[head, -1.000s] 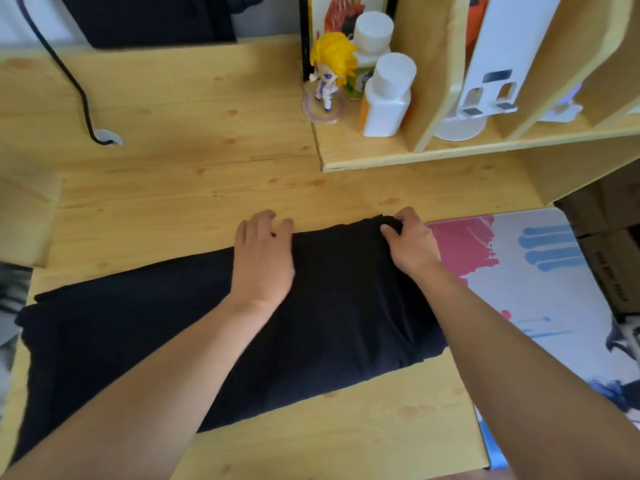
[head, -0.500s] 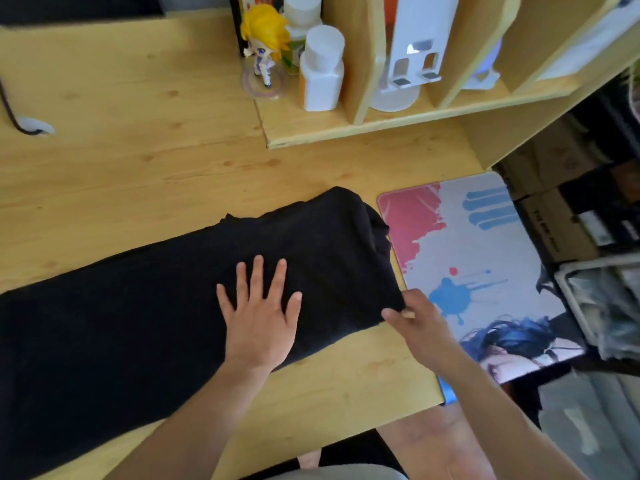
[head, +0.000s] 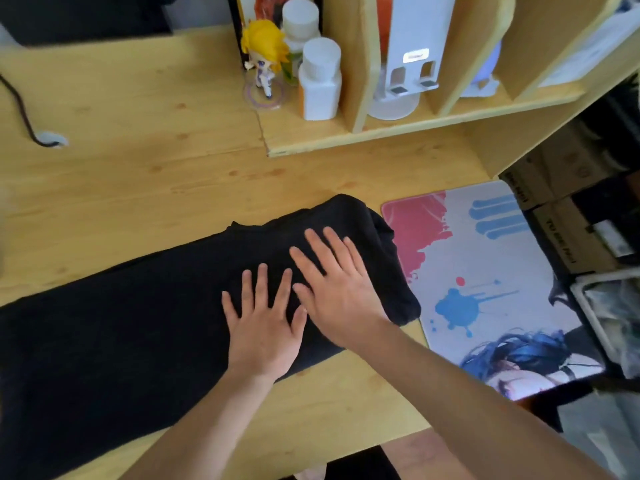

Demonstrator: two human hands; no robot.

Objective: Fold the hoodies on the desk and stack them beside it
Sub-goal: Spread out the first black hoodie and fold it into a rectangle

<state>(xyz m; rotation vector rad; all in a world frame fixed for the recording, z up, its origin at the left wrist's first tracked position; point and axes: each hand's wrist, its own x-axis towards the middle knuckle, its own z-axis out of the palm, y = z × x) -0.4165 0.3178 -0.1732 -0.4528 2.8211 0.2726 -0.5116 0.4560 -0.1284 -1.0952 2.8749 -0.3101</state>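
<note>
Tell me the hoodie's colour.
Plain black hoodie, clearest in the head view.

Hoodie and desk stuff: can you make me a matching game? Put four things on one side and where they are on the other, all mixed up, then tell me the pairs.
Things:
1. hoodie
2. figurine
3. mat
4. cable

Places:
A. far left of the desk
B. under both hands
C. on the shelf beside the white bottles
D. right end of the desk

Pairs: 1-B, 2-C, 3-D, 4-A
</note>
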